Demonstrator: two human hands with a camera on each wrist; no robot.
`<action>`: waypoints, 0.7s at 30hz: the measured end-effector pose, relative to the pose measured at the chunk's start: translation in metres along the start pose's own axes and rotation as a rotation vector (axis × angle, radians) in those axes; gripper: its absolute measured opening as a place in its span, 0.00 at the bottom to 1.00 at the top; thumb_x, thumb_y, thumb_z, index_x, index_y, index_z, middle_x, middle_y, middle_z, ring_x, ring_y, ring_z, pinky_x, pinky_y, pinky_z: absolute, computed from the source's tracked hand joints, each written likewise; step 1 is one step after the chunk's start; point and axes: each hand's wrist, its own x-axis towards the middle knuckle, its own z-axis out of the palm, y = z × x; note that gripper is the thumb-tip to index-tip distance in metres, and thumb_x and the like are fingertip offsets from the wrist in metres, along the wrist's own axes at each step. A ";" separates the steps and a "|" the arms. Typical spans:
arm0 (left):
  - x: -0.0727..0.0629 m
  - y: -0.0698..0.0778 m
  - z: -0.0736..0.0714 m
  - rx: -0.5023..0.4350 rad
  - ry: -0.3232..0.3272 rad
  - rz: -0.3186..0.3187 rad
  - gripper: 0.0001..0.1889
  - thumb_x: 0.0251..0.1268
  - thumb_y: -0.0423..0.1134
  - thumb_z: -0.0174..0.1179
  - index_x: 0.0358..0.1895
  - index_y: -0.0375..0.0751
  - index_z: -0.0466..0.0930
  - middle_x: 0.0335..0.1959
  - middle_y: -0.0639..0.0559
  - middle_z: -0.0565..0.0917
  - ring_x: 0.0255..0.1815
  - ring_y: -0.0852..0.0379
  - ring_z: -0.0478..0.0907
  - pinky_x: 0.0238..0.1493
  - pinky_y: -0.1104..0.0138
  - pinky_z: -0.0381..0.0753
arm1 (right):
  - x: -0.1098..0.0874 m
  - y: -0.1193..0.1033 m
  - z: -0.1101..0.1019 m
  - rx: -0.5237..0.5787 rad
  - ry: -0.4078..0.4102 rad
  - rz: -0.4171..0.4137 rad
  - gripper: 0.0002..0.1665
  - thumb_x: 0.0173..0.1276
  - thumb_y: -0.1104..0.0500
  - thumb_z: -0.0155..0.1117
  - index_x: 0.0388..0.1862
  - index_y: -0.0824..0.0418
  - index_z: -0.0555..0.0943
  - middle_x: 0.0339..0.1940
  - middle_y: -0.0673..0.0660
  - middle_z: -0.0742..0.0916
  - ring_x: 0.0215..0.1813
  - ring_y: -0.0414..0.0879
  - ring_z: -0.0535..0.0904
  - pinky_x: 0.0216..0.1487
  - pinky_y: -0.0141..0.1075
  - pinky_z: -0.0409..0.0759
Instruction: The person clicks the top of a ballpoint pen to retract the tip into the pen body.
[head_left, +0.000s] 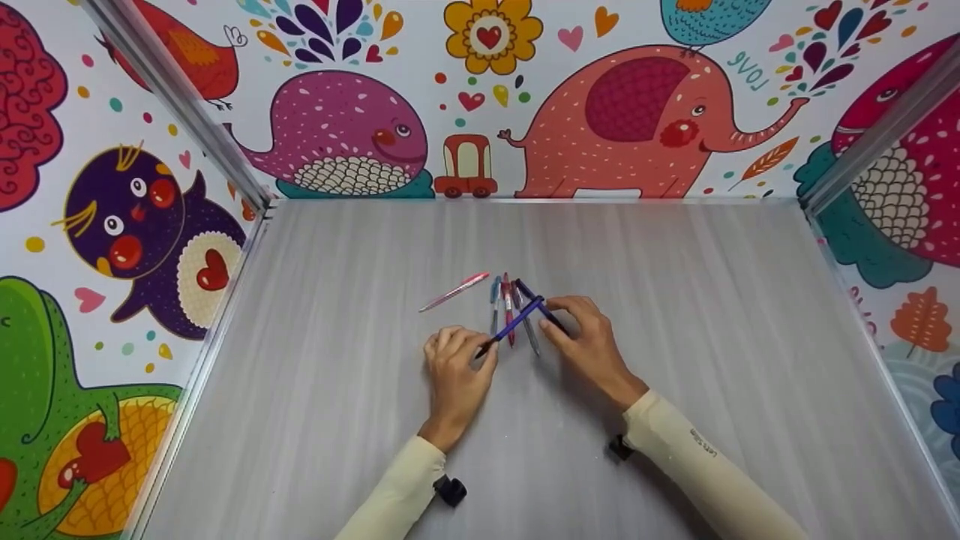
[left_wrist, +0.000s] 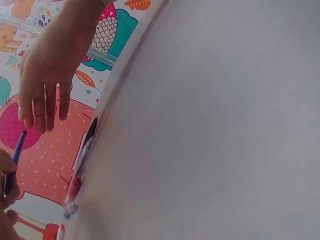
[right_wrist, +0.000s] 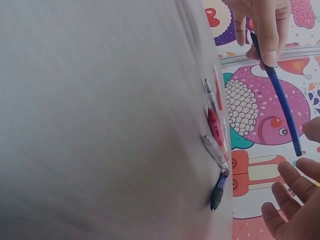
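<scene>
A blue pen [head_left: 517,321] with a dark grip slants up off the table, its dark end pinched between thumb and fingers of my left hand [head_left: 457,371]. The right wrist view shows the same pen [right_wrist: 284,100] hanging from the left hand [right_wrist: 267,30]. My right hand [head_left: 589,341] is by the pen's far end, fingers extended and apart from it in the right wrist view. Under the hands lie a dark blue pen [right_wrist: 218,192], a red pen [head_left: 508,289], a grey-tipped pen [head_left: 531,337] and a clear pen with a blue end [head_left: 495,292].
A pink-and-clear pen [head_left: 454,292] lies apart, left of the other pens. The grey table [head_left: 337,255] is bordered by metal rails [head_left: 187,382] and walls printed with cartoon animals. Each sleeve carries a small black wrist camera [head_left: 451,491].
</scene>
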 end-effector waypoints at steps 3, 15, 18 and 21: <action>-0.001 0.004 0.000 -0.006 -0.008 0.006 0.08 0.59 0.31 0.83 0.37 0.42 0.93 0.35 0.55 0.89 0.46 0.51 0.82 0.60 0.42 0.71 | -0.001 -0.003 -0.001 0.005 0.016 -0.009 0.18 0.74 0.63 0.78 0.60 0.66 0.88 0.56 0.57 0.91 0.61 0.54 0.86 0.65 0.53 0.83; -0.006 0.019 0.009 -0.028 -0.027 0.022 0.09 0.57 0.32 0.84 0.38 0.43 0.93 0.36 0.55 0.89 0.47 0.52 0.82 0.59 0.45 0.74 | -0.010 -0.004 -0.010 0.027 0.084 -0.005 0.22 0.71 0.67 0.79 0.63 0.67 0.85 0.54 0.59 0.92 0.58 0.56 0.88 0.64 0.54 0.83; -0.007 0.022 0.013 -0.032 -0.038 0.025 0.09 0.57 0.32 0.84 0.39 0.43 0.94 0.37 0.55 0.90 0.48 0.52 0.82 0.59 0.45 0.75 | -0.013 -0.004 -0.011 0.043 0.105 0.004 0.24 0.71 0.68 0.79 0.64 0.67 0.85 0.53 0.58 0.92 0.57 0.56 0.88 0.63 0.57 0.84; -0.006 0.026 0.017 -0.038 -0.046 0.023 0.09 0.59 0.32 0.83 0.40 0.43 0.93 0.37 0.55 0.90 0.48 0.52 0.82 0.59 0.45 0.75 | -0.015 -0.004 -0.013 0.073 0.125 0.017 0.25 0.71 0.69 0.79 0.65 0.67 0.84 0.52 0.57 0.92 0.57 0.56 0.88 0.63 0.52 0.84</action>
